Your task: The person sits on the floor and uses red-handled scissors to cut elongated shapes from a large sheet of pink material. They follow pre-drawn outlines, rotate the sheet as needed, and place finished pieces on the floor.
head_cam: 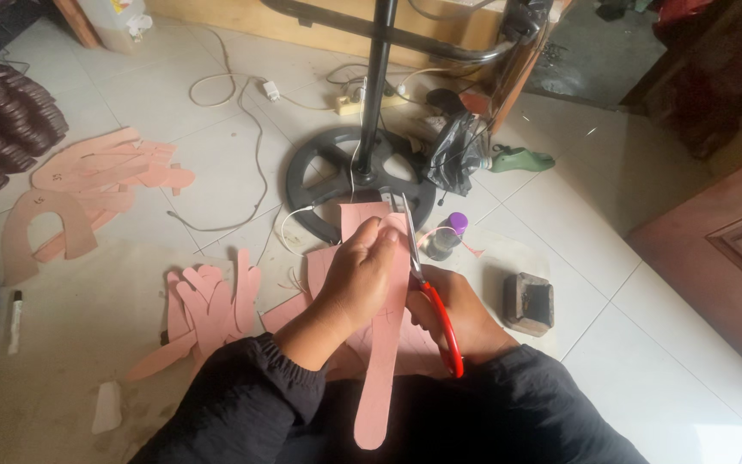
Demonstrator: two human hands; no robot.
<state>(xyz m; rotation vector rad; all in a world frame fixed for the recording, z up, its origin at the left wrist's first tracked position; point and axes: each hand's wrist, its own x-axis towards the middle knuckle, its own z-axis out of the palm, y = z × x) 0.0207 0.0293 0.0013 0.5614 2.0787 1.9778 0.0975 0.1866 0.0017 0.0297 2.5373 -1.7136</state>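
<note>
Your left hand (362, 271) pinches the thin, floppy pink strip (381, 344) near its top; your right hand (457, 314) grips red-handled scissors (429, 296) beside it. Hold close to the blades.

the pink sheet piece (386, 344) is a long, flat strip of pink material with a rounded lower end and a wider, squared upper part. it is held above the lap, its long axis running near vertical in the head view, with the rounded end nearest the wearer. the red-handled scissors (427, 292) lie along its right edge, metal blades pointing up and away, tips near the strip's upper edge. the red handle loops sit low, beside the strip's middle.
</note>
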